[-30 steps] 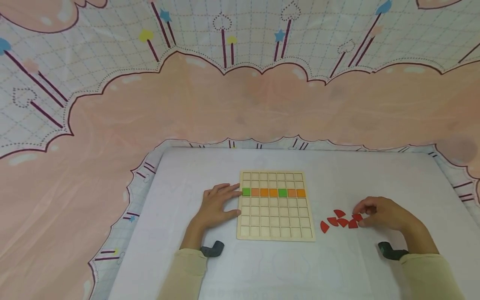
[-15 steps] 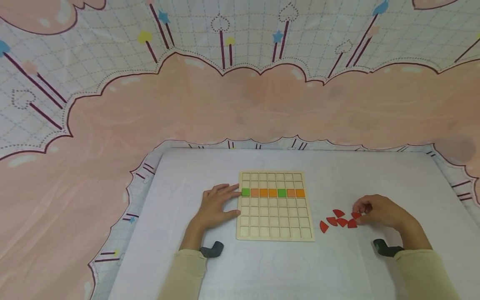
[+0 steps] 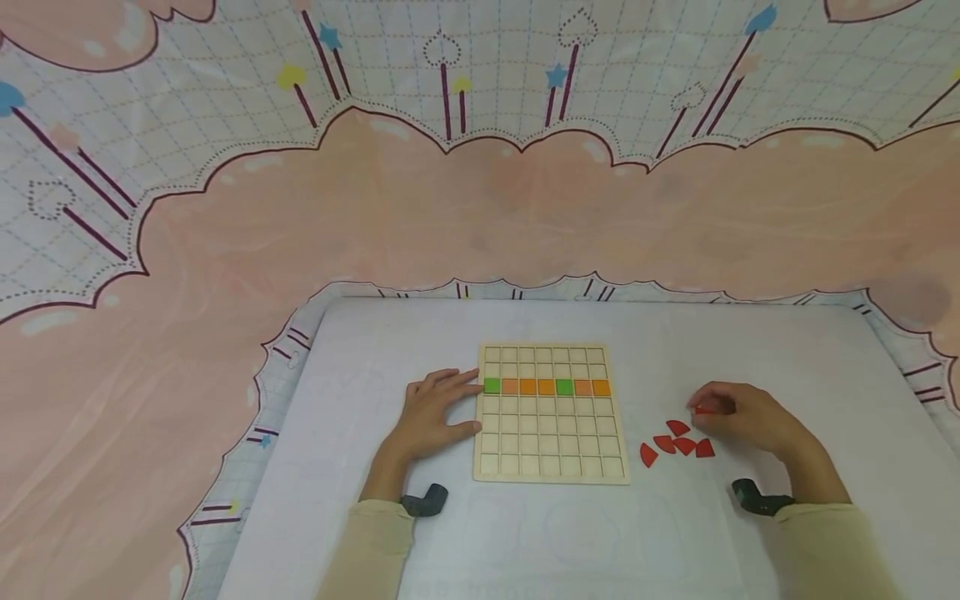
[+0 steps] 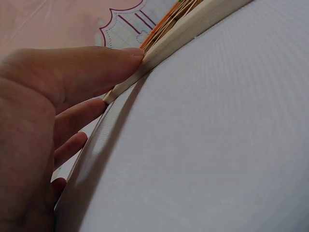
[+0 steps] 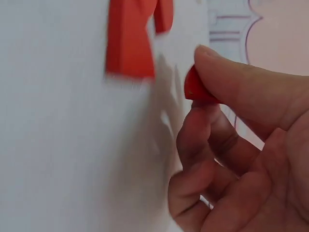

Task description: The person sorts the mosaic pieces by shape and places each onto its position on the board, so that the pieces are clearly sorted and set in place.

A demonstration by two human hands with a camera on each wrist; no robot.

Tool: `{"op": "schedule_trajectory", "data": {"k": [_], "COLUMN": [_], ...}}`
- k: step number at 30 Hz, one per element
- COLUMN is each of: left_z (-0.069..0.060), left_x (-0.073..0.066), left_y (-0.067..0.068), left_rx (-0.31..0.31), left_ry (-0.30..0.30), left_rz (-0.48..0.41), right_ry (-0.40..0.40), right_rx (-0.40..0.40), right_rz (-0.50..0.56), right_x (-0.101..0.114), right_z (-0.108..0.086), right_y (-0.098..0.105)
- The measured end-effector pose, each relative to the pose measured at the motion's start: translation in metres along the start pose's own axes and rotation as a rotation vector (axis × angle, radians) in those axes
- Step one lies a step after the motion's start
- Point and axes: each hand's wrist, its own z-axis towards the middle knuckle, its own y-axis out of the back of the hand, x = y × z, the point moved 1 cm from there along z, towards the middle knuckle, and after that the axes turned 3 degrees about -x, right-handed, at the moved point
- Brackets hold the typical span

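Observation:
A square wooden board (image 3: 550, 446) with a grid of cells lies on the white table, one row coloured green and orange. The left hand (image 3: 429, 414) rests with spread fingers against its left edge; in the left wrist view the thumb of that hand (image 4: 53, 96) touches the board's edge (image 4: 169, 50). To the right of the board, the right hand (image 3: 750, 417) pinches a red wedge piece (image 3: 703, 410) between thumb and fingers, and the right wrist view shows this piece (image 5: 197, 87) off the table. Several red wedges (image 3: 684, 446) lie just below and left of that hand.
The white table (image 3: 600, 542) carries the board and wedges. Patterned cloth (image 3: 480, 208) in pink and white surrounds it. A dark strap with a block sits at each wrist, by the left sleeve (image 3: 378, 533) and the right sleeve (image 3: 825, 533).
The right hand has lifted one red wedge from the group and moved slightly left and toward the table's far side. The left hand has stayed at the board.

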Motion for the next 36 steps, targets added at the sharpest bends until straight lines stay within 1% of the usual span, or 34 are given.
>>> {"op": "schedule_trajectory", "data": {"k": [3, 7, 10, 15, 20, 23, 31, 36], "left_z": [0.0, 0.0, 0.0, -0.001, 0.0, 0.0, 0.0, 0.0], "left_x": [0.0, -0.001, -0.001, -0.003, -0.002, -0.002, -0.001, 0.001], "left_y": [0.0, 0.0, 0.0, 0.001, 0.001, 0.0, -0.001, -0.002], "left_rx": [0.001, 0.006, 0.006, 0.001, 0.001, 0.005, -0.002, -0.003], "left_ry": [0.0, 0.005, 0.006, 0.003, 0.003, 0.007, 0.005, 0.003], "left_rz": [0.0, 0.004, 0.007, 0.001, 0.01, 0.012, -0.002, 0.003], "right_ry": [-0.016, -0.054, -0.038, 0.039, 0.09, 0.11, 0.098, 0.124], "right_rx": [-0.008, 0.025, 0.036, 0.026, 0.047, 0.053, 0.047, 0.025], "right_rz": [0.049, 0.168, 0.228, 0.257, 0.318, 0.324, 0.361, 0.344], "right_x": [0.011, 0.03, 0.043, 0.062, 0.081, 0.093, 0.124, 0.14], "right_z": [0.007, 0.017, 0.024, 0.036, 0.047, 0.052, 0.062, 0.068], "right_y": [-0.008, -0.019, -0.027, -0.04, -0.055, -0.064, -0.087, -0.101]}}
